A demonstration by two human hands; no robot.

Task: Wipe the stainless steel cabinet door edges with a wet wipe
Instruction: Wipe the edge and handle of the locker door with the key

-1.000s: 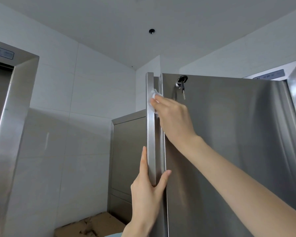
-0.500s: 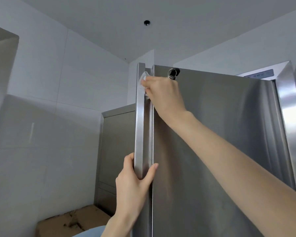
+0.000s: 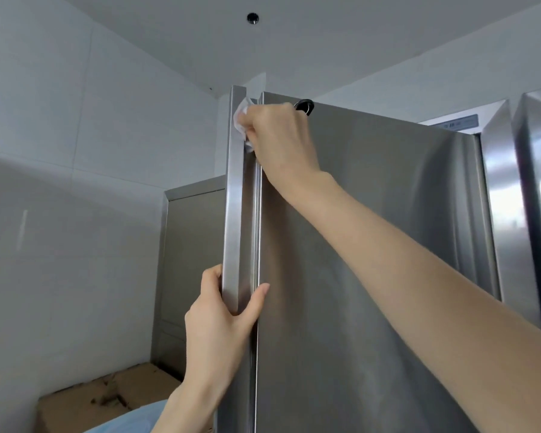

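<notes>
Stainless steel and white tile set the scene: a tiled wall (image 3: 75, 120) fills the left of the frame, with a brown cardboard box (image 3: 107, 398) at its foot and a lower steel unit (image 3: 194, 245) standing back in the corner. Just right of that, a person's left hand (image 3: 219, 326) grips the upright door edge (image 3: 233, 214) of a tall cabinet, fingers curled round the far side of the strip and thumb laid along the near side. High above on the ceiling sits a small dark fitting (image 3: 253, 18). Near the top of the same edge, a crumpled white wet wipe (image 3: 241, 120) is pressed against the metal, pinched in the curled fingers of the right hand (image 3: 281, 142), whose bare forearm reaches up from the lower right corner. A dark lock with a metal ring (image 3: 305, 106), partly hidden behind the knuckles, marks the upper corner of the brushed cabinet door (image 3: 372, 260). Further right, a blue-and-white label (image 3: 459, 121) sits over the cabinet frame, its text too small to read, and a second steel door (image 3: 537, 198) catches bright reflections at the picture's edge.
</notes>
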